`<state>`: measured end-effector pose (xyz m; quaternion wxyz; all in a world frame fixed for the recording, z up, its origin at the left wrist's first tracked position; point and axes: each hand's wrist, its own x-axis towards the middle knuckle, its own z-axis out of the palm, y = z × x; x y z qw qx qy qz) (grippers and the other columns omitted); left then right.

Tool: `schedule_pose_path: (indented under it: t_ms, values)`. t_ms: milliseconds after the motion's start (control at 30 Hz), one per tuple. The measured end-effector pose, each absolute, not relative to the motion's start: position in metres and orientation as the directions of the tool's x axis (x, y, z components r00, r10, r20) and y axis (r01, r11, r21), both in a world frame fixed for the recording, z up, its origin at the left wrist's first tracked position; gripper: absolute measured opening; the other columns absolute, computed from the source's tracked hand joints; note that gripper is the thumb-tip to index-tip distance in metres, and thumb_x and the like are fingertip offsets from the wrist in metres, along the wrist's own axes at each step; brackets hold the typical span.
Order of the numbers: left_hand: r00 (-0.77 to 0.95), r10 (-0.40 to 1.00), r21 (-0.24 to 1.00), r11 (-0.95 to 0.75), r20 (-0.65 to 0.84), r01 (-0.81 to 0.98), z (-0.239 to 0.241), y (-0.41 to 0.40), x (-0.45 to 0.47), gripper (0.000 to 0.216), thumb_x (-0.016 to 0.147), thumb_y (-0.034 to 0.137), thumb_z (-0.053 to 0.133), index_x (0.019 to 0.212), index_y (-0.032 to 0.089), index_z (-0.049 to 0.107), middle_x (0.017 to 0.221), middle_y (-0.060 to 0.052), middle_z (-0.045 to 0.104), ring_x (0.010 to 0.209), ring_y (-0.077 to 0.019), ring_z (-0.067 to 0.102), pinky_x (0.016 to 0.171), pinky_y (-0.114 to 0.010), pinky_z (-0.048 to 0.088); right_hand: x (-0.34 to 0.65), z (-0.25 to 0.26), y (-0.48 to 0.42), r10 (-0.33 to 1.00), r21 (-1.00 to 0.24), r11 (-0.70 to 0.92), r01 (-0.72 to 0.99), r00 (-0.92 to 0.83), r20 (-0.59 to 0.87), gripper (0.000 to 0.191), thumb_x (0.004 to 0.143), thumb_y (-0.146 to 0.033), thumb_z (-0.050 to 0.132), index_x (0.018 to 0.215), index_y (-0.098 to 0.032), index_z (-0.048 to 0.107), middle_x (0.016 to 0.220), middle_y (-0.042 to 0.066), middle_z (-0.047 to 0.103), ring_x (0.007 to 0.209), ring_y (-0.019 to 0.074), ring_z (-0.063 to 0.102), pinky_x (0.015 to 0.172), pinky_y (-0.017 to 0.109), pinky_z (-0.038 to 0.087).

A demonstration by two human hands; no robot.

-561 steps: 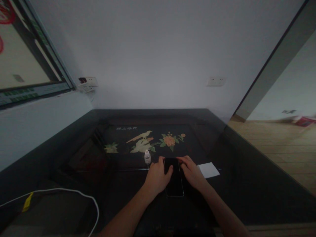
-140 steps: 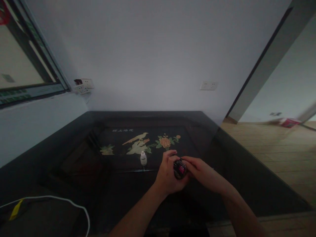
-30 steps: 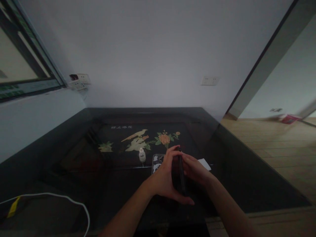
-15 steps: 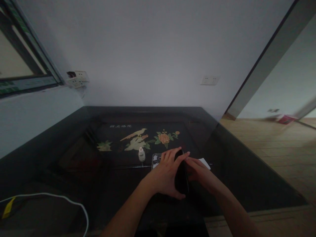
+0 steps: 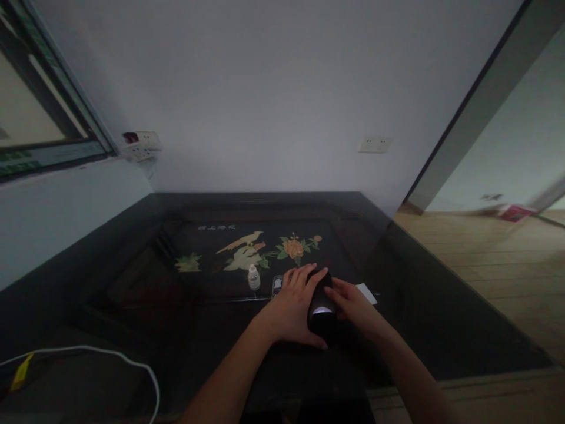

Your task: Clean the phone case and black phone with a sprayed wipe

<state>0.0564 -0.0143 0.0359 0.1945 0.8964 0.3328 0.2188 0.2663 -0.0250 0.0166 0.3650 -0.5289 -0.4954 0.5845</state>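
Both hands hold a black phone (image 5: 322,312) just above the dark glass table (image 5: 441,306). My left hand (image 5: 292,309) wraps its left edge, fingers over the top end. My right hand (image 5: 353,306) grips the right edge. The phone's glossy face tilts toward me and catches a pale glare. A patterned phone case (image 5: 278,284) lies flat on the table, mostly hidden behind my left hand. A small clear dropper bottle (image 5: 253,277) stands upright just left of it.
A white sheet (image 5: 367,292) lies on the table right of my hands. A white cable (image 5: 110,359) with a yellow tag curls at the near left. Wall sockets (image 5: 141,146) sit at the far left corner. Wooden floor (image 5: 494,259) opens to the right.
The phone has turned from edge-on to face-up between my hands, showing glare. Earlier it lay flat on the table; the patterned case has since appeared on the table behind my left hand.
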Motion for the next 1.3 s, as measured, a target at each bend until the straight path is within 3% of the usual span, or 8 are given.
schedule_pose_path:
  t_ms: [133,533,833,1300]
  values:
    - [0.696,0.679,0.492,-0.7,0.233,0.518,0.029,-0.012,0.054,0.139,0.05,0.067,0.087,0.161,0.026,0.015,0.165,-0.019,0.026,0.152,-0.0405,0.024,0.123,-0.061,0.013,0.267,0.011,-0.025,0.941,-0.963,-0.252,0.098,-0.209,-0.267,0.054,0.086,-0.053,0.07,0.128,-0.023,0.058,0.103,0.006,0.076,0.082,0.0215,0.072,0.059,0.027,0.055]
    - [0.695,0.681,0.514,-0.692,0.23,0.507,0.027,-0.008,0.053,0.134,0.046,0.059,0.091,0.158,0.028,0.024,0.156,-0.017,0.036,0.145,-0.0405,0.032,0.119,-0.06,0.021,0.26,0.002,-0.022,0.975,-0.962,-0.194,0.195,-0.068,-0.21,0.055,0.087,-0.046,0.071,0.133,-0.024,0.051,0.089,0.001,0.074,0.065,0.0162,0.067,0.046,0.021,0.044]
    - [0.686,0.699,0.528,-0.668,0.202,0.525,0.022,-0.004,0.054,0.124,0.041,0.059,0.093,0.147,0.026,0.038,0.15,-0.016,0.04,0.141,-0.0408,0.035,0.118,-0.059,0.026,0.263,-0.003,-0.014,0.986,-0.954,-0.153,0.259,-0.03,-0.166,0.048,0.084,-0.046,0.075,0.121,-0.018,0.064,0.113,0.009,0.073,0.094,0.0224,0.071,0.071,0.032,0.057]
    - [0.698,0.688,0.558,-0.665,0.198,0.497,0.024,0.001,0.053,0.12,0.041,0.061,0.093,0.144,0.026,0.041,0.14,-0.012,0.048,0.132,-0.0372,0.043,0.115,-0.056,0.03,0.267,0.009,-0.015,0.983,-0.961,-0.12,0.251,-0.108,-0.15,0.042,0.084,-0.044,0.075,0.118,-0.02,0.071,0.116,0.01,0.077,0.107,0.0274,0.072,0.095,0.043,0.056]
